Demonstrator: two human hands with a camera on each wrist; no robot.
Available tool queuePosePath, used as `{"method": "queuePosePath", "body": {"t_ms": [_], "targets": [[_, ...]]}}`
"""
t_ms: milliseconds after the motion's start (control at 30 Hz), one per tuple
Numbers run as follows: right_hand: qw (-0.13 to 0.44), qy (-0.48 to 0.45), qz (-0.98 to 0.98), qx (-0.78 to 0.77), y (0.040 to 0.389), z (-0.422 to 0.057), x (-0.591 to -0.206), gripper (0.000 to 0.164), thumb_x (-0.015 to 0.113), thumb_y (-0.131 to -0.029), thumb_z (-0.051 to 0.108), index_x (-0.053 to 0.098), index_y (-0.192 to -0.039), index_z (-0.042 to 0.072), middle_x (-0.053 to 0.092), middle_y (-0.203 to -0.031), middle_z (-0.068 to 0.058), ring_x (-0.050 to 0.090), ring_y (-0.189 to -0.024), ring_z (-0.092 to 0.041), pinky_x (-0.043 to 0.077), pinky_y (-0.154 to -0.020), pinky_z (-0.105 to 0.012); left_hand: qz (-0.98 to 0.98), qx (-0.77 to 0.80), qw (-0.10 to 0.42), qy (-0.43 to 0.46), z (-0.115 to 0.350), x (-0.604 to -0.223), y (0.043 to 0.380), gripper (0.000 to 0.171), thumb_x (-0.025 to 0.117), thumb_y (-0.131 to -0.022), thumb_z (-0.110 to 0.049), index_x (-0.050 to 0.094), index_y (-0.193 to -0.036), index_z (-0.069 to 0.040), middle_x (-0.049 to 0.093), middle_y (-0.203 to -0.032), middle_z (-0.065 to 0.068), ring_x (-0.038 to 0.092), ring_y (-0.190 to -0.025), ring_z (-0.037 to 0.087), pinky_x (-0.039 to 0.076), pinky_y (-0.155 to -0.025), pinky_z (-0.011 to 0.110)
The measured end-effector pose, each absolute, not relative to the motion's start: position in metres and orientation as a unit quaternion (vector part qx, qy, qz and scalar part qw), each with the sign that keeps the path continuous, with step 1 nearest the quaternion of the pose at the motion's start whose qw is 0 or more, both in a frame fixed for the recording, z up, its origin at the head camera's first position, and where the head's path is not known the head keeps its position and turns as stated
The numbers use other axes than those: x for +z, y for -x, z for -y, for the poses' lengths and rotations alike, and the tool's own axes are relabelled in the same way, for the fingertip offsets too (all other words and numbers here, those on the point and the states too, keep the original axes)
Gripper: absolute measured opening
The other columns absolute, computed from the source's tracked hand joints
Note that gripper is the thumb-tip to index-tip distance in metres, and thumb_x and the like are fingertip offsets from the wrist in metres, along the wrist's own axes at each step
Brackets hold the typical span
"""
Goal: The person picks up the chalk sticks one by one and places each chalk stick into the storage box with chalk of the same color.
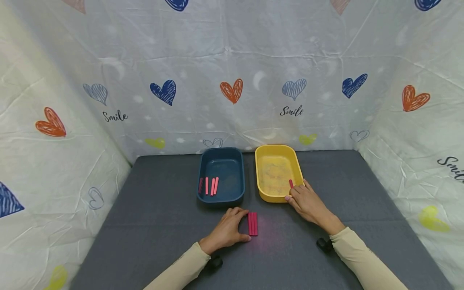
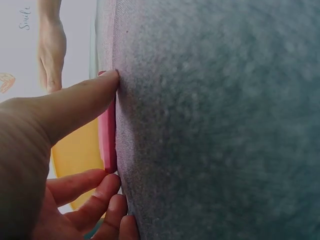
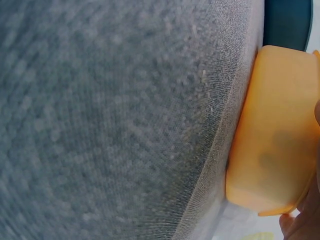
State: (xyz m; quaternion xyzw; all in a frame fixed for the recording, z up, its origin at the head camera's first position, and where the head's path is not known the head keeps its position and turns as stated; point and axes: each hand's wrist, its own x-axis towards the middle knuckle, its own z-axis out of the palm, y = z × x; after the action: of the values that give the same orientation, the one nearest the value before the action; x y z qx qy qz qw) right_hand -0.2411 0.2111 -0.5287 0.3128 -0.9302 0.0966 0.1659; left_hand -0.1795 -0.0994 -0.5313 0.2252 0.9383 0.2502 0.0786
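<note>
My left hand (image 1: pixel 226 229) is at a small row of dark pink sticks (image 1: pixel 252 224) lying side by side on the table. Its thumb meets the near end and its fingertips the far end, spanning the row lengthwise; the left wrist view shows a pink stick (image 2: pixel 107 135) between them. My right hand (image 1: pixel 308 201) reaches over the near right corner of the yellow tray (image 1: pixel 262 177), holding a dark pink stick (image 1: pixel 291 183) that pokes out past its fingers. In the right wrist view, fingers (image 3: pixel 307 220) show at the yellow tray's rim; the stick is hidden there.
Left of the yellow tray stands a dark blue tray (image 1: pixel 232 185) with several pink sticks (image 1: pixel 212 187) along its left side. Both trays are near the back edge of the grey cloth-covered table (image 1: pixel 163 193). A printed white curtain (image 1: pixel 203 100) hangs behind and at both sides.
</note>
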Motion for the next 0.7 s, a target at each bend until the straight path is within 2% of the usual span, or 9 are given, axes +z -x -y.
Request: {"method": "queuePosePath", "body": {"t_ms": [333,700], "targets": [[0.167,-0.311,0.93,0.104,0.242,-0.211,-0.531,0.022,0.055,-0.1,0.03,0.055,-0.085,0.014,0.059,-0.086,-0.004,0.061,-0.096,-0.028,0.029,-0.114,-0.061,-0.936,0.26,0.063,-0.231,0.1,-0.535,0.182,0.074,0.087,-0.071,-0.035,0.056,-0.132,-0.007,0.058,-0.121,0.006,0.049,-0.114,0.024,0.042,-0.103,0.048],[0.172,-0.315,0.927,0.109,0.242,-0.211,-0.531,0.021,0.055,-0.1,0.03,0.056,-0.086,0.013,0.058,-0.086,-0.003,0.061,-0.095,-0.028,0.03,-0.113,-0.061,-0.931,0.286,0.072,-0.215,0.102,-0.524,0.177,0.076,0.087,-0.072,-0.037,0.054,-0.133,-0.008,0.055,-0.126,0.005,0.048,-0.115,0.021,0.046,-0.101,0.044]]}}
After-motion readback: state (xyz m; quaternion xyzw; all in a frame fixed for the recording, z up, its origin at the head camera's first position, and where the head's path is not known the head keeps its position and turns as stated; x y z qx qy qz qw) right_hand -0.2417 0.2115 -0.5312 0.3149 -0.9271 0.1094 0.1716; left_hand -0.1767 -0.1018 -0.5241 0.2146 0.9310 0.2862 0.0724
